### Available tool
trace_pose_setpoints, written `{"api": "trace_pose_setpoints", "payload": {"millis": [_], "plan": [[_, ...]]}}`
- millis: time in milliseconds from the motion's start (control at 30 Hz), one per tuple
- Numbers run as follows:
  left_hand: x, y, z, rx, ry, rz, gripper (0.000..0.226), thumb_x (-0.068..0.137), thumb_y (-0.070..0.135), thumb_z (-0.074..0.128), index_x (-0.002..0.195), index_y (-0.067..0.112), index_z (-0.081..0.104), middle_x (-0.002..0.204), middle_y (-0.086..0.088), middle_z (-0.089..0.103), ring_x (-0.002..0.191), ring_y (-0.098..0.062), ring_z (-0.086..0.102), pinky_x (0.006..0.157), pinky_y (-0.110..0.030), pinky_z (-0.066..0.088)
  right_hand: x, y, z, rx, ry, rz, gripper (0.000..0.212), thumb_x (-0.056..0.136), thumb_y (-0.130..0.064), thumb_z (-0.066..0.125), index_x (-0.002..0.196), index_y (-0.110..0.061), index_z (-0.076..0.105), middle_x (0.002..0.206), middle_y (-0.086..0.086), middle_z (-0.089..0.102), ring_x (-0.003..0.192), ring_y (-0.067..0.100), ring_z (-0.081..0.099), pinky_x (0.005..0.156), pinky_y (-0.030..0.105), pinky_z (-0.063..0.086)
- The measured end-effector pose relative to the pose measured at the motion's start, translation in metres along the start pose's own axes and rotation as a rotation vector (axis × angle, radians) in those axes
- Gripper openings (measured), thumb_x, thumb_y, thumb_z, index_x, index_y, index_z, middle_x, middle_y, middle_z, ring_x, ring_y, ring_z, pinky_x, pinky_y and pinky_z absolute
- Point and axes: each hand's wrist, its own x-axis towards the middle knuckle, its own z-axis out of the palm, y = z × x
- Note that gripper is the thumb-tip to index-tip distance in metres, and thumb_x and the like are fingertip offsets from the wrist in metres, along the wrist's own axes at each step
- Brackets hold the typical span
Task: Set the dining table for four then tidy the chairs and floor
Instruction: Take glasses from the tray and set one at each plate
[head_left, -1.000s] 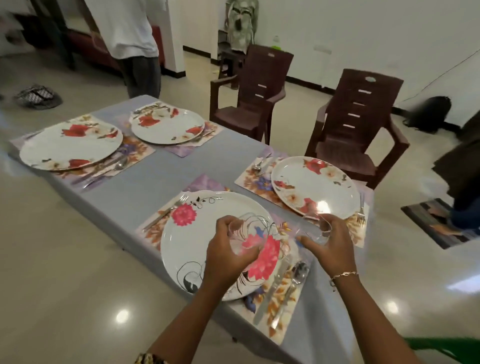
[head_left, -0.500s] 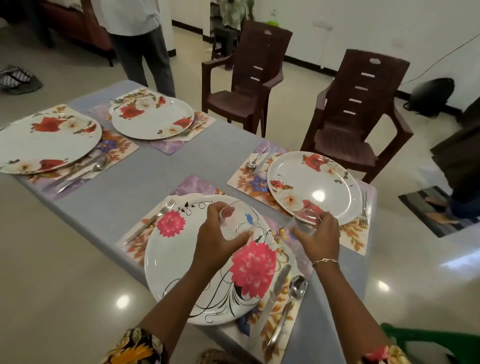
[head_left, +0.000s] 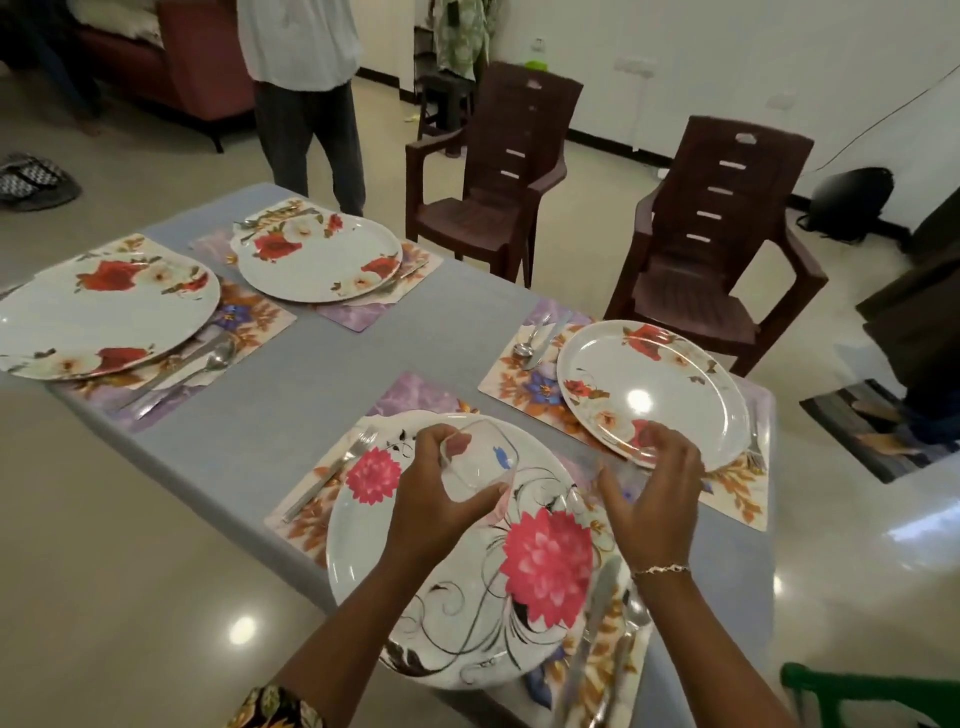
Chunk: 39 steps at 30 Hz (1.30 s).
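Note:
The grey table (head_left: 415, 338) carries several flowered plates on floral placemats with cutlery beside them. Over the nearest plate (head_left: 415, 597) my left hand (head_left: 431, 499) grips a clear drinking glass (head_left: 480, 460), tilted on its side. To its right, my right hand (head_left: 657, 488) curls over the gap between that plate and the right-hand plate (head_left: 654, 384). It seems to hold a second clear glass, which is barely visible under the fingers. A knife and spoon (head_left: 597, 629) lie right of the near plate and a fork (head_left: 332, 473) lies to its left.
Two brown plastic armchairs (head_left: 498, 171) (head_left: 717, 234) stand away from the table's far side. A person (head_left: 306, 104) stands at the far end. A green chair (head_left: 872, 691) shows at bottom right, with a mat (head_left: 857, 421) on the floor to the right.
My head has moved closer over the table. My right hand has dropped lower between the two near plates. My left hand has kept its glass over the near plate.

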Motion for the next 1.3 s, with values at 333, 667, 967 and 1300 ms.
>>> {"api": "trace_pose_setpoints", "payload": {"millis": [333, 667, 967, 1300], "plan": [[0.015, -0.043, -0.172, 0.016, 0.115, -0.026, 0.060, 0.054, 0.049, 0.075, 0.101, 0.031, 0.042, 0.100, 0.018, 0.056, 0.092, 0.015, 0.054, 0.072, 0.001, 0.040, -0.081, -0.194, 0.124, 0.358, -0.529, -0.174, 0.078, 0.060, -0.057, 0.062, 0.126, -0.027, 0.034, 0.122, -0.008, 0.044, 0.114, 0.011, 0.045, 0.099, 0.026, 0.037], [0.035, -0.072, -0.321, 0.152, 0.112, -0.023, 0.068, 0.074, 0.034, 0.077, 0.127, 0.019, 0.037, 0.128, 0.001, 0.050, 0.118, -0.012, 0.048, 0.089, -0.019, 0.049, -0.103, -0.338, 0.239, 0.468, -0.453, -0.161, 0.076, 0.061, -0.029, 0.084, 0.119, -0.031, 0.035, 0.113, -0.014, 0.046, 0.105, 0.010, 0.052, 0.089, 0.028, 0.046], [0.107, -0.122, -0.410, 0.359, 0.000, -0.074, 0.081, 0.076, 0.054, 0.066, 0.140, 0.022, 0.028, 0.145, 0.004, 0.039, 0.131, -0.013, 0.040, 0.106, -0.026, 0.037, -0.045, -0.380, 0.333, 0.429, -0.391, -0.034, 0.080, 0.063, -0.027, 0.084, 0.129, -0.015, 0.040, 0.125, 0.003, 0.051, 0.111, 0.023, 0.052, 0.091, 0.035, 0.049], [0.230, -0.170, -0.457, 0.601, -0.167, -0.108, 0.076, 0.083, 0.053, 0.060, 0.143, 0.025, 0.024, 0.148, 0.007, 0.033, 0.135, -0.012, 0.033, 0.108, -0.025, 0.029, 0.045, -0.379, 0.426, 0.361, -0.193, 0.176, 0.074, 0.068, -0.016, 0.081, 0.129, -0.004, 0.040, 0.126, 0.015, 0.050, 0.114, 0.031, 0.049, 0.090, 0.034, 0.041]]}}
